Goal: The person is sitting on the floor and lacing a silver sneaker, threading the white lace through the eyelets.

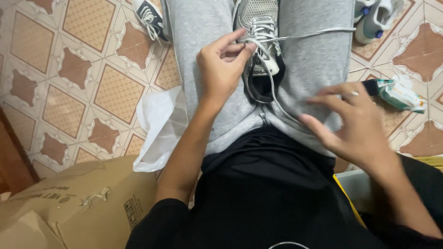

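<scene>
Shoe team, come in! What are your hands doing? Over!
Left hand pinching white lace at the grey sneaker between the knees. Right hand open, fingers spread above the lap, lace strand near them. Nothing blocking.

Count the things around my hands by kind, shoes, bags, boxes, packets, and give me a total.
Shoes: 3, grey sneaker, dark sneaker, white shoe
Plastic bags: 1
Cardboard boxes: 1
Packets: 1
Total: 6

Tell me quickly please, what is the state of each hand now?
Left hand: closed, pinching a grey shoelace at the grey mesh sneaker.
Right hand: open, fingers spread, the shoelace running beneath them; grip cannot be told.
</scene>
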